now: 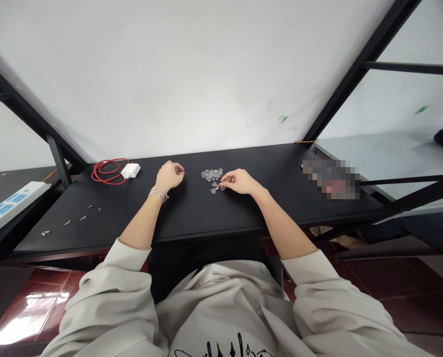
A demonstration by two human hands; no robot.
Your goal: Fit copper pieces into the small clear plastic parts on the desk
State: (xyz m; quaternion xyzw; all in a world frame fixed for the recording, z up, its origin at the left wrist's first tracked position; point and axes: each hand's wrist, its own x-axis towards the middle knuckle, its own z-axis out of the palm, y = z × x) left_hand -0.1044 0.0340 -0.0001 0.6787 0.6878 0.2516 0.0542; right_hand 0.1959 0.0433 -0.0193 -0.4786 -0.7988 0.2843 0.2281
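Observation:
My left hand [170, 174] is over the middle of the black table [191, 213], its fingers curled together. Something small and dark shows at its fingertips, too small to name. To the right, thumb and forefinger of my right hand [239, 181] are pinched at the edge of a small clear petal-shaped piece [222, 187]. Two more clear petal-shaped pieces [213, 190] lie close beside it, with a small brownish bit between them. Just behind them, a cluster of small clear round pieces [212, 174] lies between my hands.
A white power adapter [131, 171] with a coiled red cable [105, 172] lies at the back left. Several tiny pale bits [67, 222] are scattered at the front left, near a white power strip [15, 208]. A blurred-out flat item [331, 179] lies at right. Black frame posts [340, 94] flank the table.

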